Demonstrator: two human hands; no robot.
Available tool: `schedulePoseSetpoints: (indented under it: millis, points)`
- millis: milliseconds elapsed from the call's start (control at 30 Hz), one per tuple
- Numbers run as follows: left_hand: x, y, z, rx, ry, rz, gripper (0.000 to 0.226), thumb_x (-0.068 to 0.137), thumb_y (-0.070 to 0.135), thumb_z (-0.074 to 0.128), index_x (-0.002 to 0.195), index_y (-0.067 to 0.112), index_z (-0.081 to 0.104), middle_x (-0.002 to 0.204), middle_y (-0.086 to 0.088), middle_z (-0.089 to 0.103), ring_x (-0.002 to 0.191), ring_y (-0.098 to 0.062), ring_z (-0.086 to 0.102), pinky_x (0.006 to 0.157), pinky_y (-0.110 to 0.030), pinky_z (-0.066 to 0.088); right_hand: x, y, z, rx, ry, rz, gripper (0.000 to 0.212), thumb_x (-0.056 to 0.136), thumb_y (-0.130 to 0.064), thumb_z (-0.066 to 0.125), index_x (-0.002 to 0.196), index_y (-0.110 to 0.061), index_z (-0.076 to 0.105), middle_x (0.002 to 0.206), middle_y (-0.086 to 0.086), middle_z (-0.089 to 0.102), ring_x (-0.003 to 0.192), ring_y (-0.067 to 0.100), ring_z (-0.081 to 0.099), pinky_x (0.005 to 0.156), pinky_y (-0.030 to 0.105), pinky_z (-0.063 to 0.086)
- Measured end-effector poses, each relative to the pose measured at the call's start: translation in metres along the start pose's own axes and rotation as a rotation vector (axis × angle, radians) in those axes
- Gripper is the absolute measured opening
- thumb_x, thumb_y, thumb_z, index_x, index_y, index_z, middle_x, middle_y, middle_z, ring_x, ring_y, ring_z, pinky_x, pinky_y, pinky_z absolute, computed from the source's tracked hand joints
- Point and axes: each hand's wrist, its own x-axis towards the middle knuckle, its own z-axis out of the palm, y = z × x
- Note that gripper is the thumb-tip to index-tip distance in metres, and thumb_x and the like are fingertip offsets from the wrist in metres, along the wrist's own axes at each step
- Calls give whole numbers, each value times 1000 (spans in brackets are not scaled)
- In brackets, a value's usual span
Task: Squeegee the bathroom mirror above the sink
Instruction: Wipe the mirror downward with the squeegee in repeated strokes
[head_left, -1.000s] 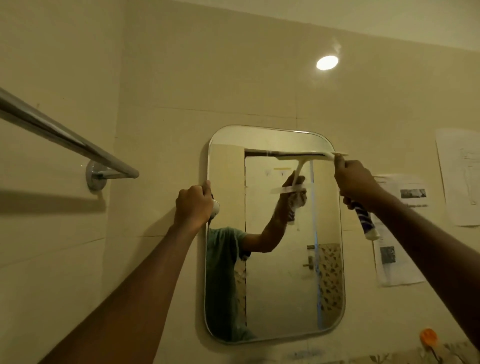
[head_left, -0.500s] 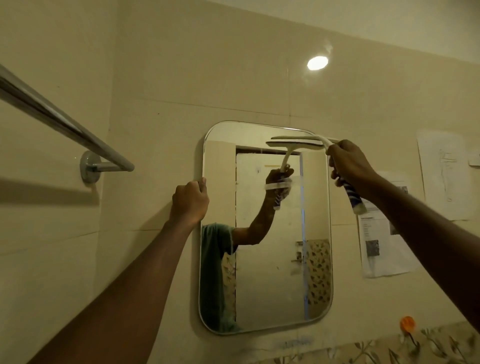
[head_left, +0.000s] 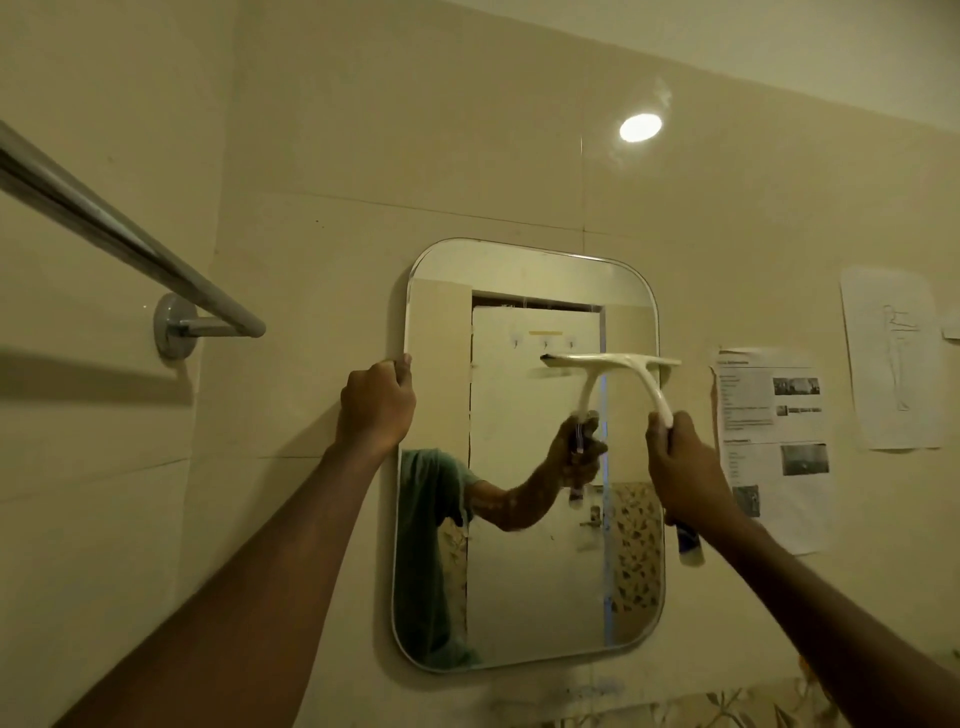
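A rounded rectangular mirror (head_left: 524, 571) hangs on the beige tiled wall. My left hand (head_left: 375, 404) grips its left edge, about a third of the way down. My right hand (head_left: 684, 465) is closed around the blue and white handle of a white squeegee (head_left: 613, 364). The blade lies level against the glass on the mirror's right half, roughly a quarter of the way down from the top rim. The handle's lower end sticks out below my fist. The mirror reflects my arm and the squeegee.
A chrome towel rail (head_left: 130, 244) juts from the left wall at about mirror-top height. Printed paper sheets (head_left: 774, 447) and a drawing sheet (head_left: 893, 358) are stuck to the wall right of the mirror. A patterned tile border (head_left: 701, 706) runs below.
The squeegee blade has slid down the glass from the mirror's top edge to about a quarter of the way down. My left hand keeps hold of the mirror's left edge.
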Motion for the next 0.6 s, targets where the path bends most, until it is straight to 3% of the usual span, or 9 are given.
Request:
schedulePoseSetpoints:
  millis: [133, 233, 300, 400, 600]
  points:
    - [-1, 2, -1, -2, -17, -11, 54, 102, 40, 30, 94, 0, 67, 86, -19, 69, 85, -37, 65, 69, -34, 50, 38, -32, -33, -4, -1, -35, 33, 100, -35, 41, 89, -8, 56, 67, 6, 57, 46, 15, 55, 37, 22, 45]
    - [0, 5, -3, 11, -33, -36, 54, 102, 40, 31, 100, 0, 66, 96, -24, 70, 91, -40, 65, 81, -44, 56, 82, -67, -56, 88, 11, -108, 32, 99, -29, 44, 105, -1, 60, 75, 11, 63, 49, 18, 59, 40, 24, 50]
    - [-1, 6, -3, 1, -31, -41, 53, 102, 40, 31, 100, 0, 66, 96, -23, 70, 89, -38, 67, 78, -43, 57, 107, -82, -63, 127, -39, -107, 30, 99, -31, 42, 117, -8, 50, 79, 14, 62, 49, 19, 57, 38, 26, 49]
    - [-5, 7, -2, 1, 8, -31, 51, 102, 38, 32, 99, 0, 66, 92, -21, 70, 84, -35, 68, 67, -32, 54, 125, -90, -56, 27, -25, -84, 31, 100, -36, 36, 119, -13, 42, 80, 10, 55, 50, 19, 55, 37, 27, 46]
    - [-4, 6, -3, 2, 26, -13, 51, 102, 38, 33, 93, -1, 65, 89, -22, 70, 84, -37, 68, 72, -43, 58, 126, -70, -19, -57, 167, -102, 32, 102, -37, 29, 118, -13, 41, 72, 9, 56, 45, 23, 59, 27, 21, 40]
